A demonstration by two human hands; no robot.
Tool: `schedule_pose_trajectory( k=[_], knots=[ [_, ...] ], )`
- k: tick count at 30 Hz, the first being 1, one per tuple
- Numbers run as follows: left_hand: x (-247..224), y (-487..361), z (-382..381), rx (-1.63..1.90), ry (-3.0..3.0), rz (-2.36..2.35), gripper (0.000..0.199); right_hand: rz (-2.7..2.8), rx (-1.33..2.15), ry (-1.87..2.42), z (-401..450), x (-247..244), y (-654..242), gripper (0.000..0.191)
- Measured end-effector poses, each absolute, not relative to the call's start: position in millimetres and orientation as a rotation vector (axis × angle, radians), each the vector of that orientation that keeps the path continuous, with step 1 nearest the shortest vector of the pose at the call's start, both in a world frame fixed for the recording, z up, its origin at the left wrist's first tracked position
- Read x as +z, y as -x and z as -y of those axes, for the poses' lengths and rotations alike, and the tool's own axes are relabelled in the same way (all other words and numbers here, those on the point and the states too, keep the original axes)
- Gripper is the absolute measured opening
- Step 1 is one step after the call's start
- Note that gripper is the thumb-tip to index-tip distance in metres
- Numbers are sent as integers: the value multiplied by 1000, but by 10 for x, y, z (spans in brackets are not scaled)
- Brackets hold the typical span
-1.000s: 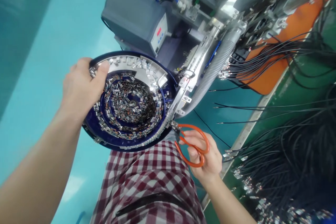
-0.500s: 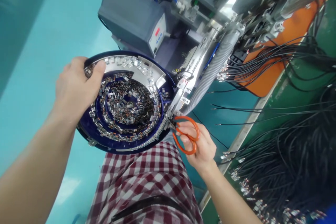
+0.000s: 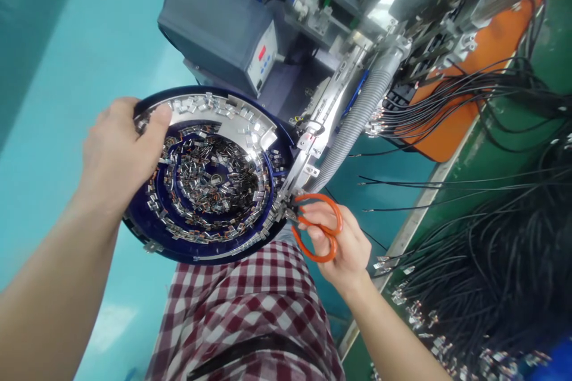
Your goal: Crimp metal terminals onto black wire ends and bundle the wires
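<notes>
My left hand (image 3: 123, 149) grips the upper left rim of a round dark-blue vibratory feeder bowl (image 3: 179, 245), thumb inside and fingers over the outer edge. Small metal connector shells (image 3: 214, 175) heap in the bowl's middle and line its spiral ledges. In my right hand (image 3: 342, 244) is a pair of scissors with orange handles (image 3: 333, 223), fingers through the loops. The scissors' tips reach the bowl's right edge, beside the metal feed track (image 3: 308, 149); exactly what they touch is too small to tell.
A grey controller box (image 3: 218, 24) with a red display stands behind the bowl. Machinery and a grey corrugated hose (image 3: 353, 125) run to the upper right. Black cables (image 3: 447, 101) cross an orange board (image 3: 440, 137); a large cable heap (image 3: 500, 250) lies on the green bench at right.
The view has shifted slightly, so the bowl and controller box appear a little further left. Both hands keep their holds, and the scissors' handles have turned slightly.
</notes>
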State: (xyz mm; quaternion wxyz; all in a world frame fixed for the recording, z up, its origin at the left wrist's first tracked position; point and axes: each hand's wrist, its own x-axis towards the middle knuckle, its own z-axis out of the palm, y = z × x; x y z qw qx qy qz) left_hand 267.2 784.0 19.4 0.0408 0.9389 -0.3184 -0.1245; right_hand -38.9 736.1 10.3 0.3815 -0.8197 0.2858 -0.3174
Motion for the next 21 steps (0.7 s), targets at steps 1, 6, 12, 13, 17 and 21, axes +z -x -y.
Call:
schedule_pose_trajectory(
  k=[1,6,12,13,17,21],
  knots=[
    [195,-2672,-7840,-382,-2874,973,62,-721,-801,2077,-7376,111,391,18],
    [192,-2674,-7845,-381,-2872,972,63,-824,-859,2082,-7400,92,413,18],
    [210,-2679,-7837,-393,-2888,962,63,-828,-871,2095,-7375,70,403,18],
    [213,-2679,-7835,-391,-2890,965,62,-829,-880,2094,-7367,72,396,18],
    [213,-2681,-7835,-385,-2896,968,62,-887,-938,2093,-7299,70,363,16],
    [204,-2681,-7836,-392,-2897,956,64,-894,-950,2100,-7244,66,349,16]
  ],
)
